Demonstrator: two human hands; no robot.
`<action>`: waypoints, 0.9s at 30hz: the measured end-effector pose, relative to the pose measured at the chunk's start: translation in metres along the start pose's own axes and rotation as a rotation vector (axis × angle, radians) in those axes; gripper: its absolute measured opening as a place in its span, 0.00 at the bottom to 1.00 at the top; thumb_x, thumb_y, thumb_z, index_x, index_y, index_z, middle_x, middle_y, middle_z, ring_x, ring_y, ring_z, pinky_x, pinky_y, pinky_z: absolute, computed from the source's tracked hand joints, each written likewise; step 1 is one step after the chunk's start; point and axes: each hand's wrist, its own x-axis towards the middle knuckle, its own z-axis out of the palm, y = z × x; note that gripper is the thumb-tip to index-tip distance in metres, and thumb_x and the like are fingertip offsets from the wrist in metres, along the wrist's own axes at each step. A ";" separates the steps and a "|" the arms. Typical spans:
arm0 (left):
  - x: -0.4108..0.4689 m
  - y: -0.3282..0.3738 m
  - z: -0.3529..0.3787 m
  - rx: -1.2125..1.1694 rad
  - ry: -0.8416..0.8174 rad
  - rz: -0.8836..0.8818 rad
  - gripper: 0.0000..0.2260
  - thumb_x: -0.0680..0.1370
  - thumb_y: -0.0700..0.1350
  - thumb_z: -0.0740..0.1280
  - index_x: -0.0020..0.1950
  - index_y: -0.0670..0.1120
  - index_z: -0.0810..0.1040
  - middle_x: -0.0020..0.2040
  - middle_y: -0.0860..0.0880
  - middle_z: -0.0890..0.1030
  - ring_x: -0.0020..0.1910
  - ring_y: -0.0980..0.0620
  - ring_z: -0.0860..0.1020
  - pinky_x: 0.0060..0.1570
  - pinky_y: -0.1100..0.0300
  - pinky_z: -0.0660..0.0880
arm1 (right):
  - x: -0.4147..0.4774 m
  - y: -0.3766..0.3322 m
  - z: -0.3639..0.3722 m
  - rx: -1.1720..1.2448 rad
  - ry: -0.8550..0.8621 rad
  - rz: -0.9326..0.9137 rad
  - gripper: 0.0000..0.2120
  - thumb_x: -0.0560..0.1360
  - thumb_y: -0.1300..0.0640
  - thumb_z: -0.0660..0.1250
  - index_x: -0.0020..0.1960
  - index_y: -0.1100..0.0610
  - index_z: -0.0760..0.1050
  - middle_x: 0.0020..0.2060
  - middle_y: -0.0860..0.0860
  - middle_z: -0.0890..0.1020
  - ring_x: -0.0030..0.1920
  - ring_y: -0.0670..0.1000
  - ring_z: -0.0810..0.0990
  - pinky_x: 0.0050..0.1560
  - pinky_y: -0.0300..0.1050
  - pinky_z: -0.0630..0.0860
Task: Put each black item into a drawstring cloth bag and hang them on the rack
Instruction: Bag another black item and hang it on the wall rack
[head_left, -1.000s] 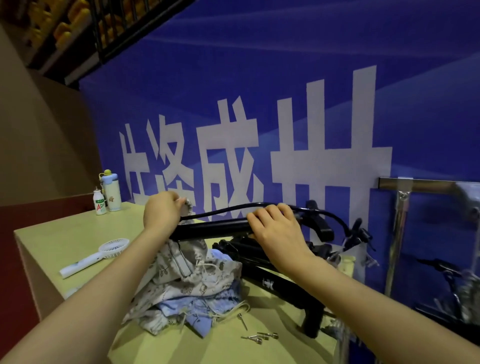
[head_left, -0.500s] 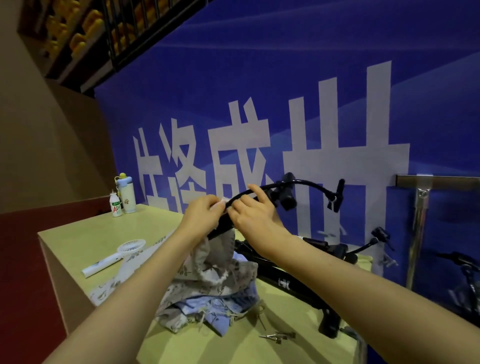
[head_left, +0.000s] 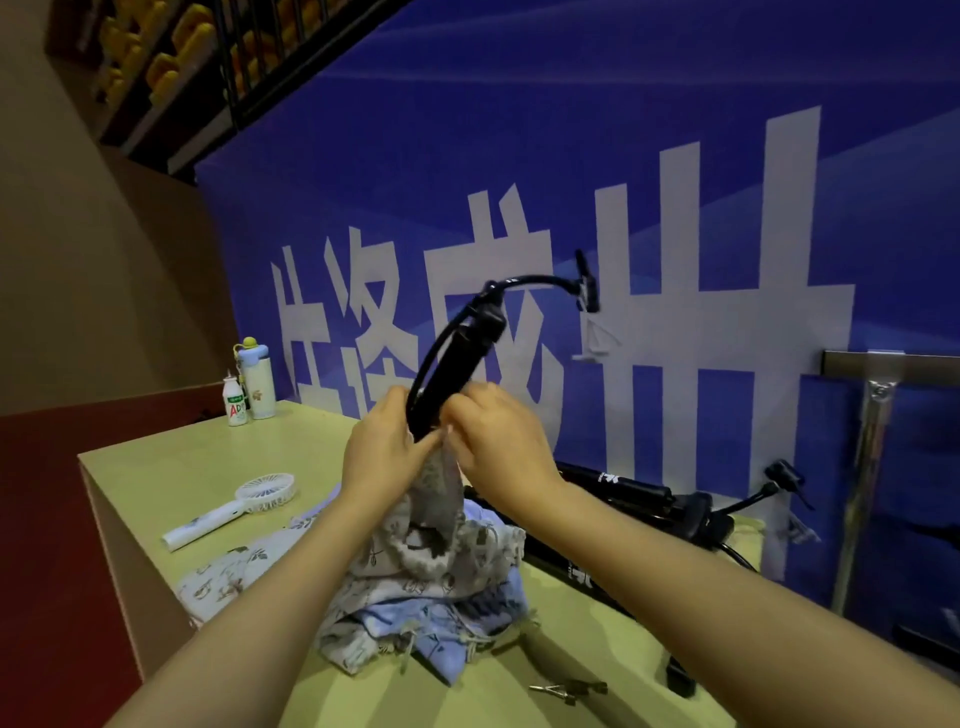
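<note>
At frame centre, above the table (head_left: 171, 467), a black stand (head_left: 457, 364) tilts toward 1 o'clock, its lower end sunk in the mouth of a patterned bag (head_left: 439, 493). A thin gooseneck (head_left: 540, 280) arcs from near the stand's lower end over its top and ends at 2 o'clock. The left hand (head_left: 382, 457), at 9 o'clock of the bag mouth, and the right hand (head_left: 501, 447), at 3 o'clock, each pinch the cloth rim between thumb and fingers, close against the stand. The bag hangs from the hands onto a heap of bags (head_left: 415, 587) at 6 o'clock, lying on the table. More black stands (head_left: 623, 488) lie on the table at 4 o'clock, just beside the heap. Metal clips (head_left: 569, 690) lie at 5 o'clock, near the table's edge. A white fan (head_left: 234, 506) lies at 8 o'clock; a flask (head_left: 258, 382) and a small bottle (head_left: 236, 405) stand touching at 9 o'clock. The rack (head_left: 878, 431) stands at 3 o'clock, before a blue banner (head_left: 571, 156).
</note>
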 end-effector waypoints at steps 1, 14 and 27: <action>0.002 -0.003 -0.002 -0.003 0.030 -0.006 0.15 0.73 0.49 0.70 0.53 0.43 0.72 0.46 0.44 0.79 0.43 0.43 0.78 0.37 0.52 0.72 | -0.009 0.007 0.009 0.021 -0.055 0.132 0.07 0.76 0.58 0.63 0.49 0.60 0.76 0.45 0.56 0.79 0.46 0.59 0.78 0.37 0.48 0.70; 0.043 -0.001 -0.059 -0.174 0.046 -0.249 0.20 0.70 0.45 0.74 0.57 0.42 0.72 0.49 0.46 0.78 0.46 0.48 0.75 0.42 0.56 0.70 | 0.075 0.010 0.005 1.276 -0.097 1.118 0.12 0.78 0.66 0.57 0.37 0.63 0.71 0.34 0.60 0.77 0.38 0.58 0.78 0.51 0.55 0.80; 0.069 0.012 -0.083 -0.967 0.059 -0.660 0.09 0.75 0.33 0.63 0.42 0.41 0.81 0.45 0.40 0.81 0.47 0.43 0.80 0.49 0.54 0.80 | 0.098 0.012 -0.025 1.712 0.089 1.078 0.11 0.80 0.65 0.55 0.42 0.62 0.72 0.35 0.57 0.76 0.33 0.51 0.76 0.23 0.37 0.76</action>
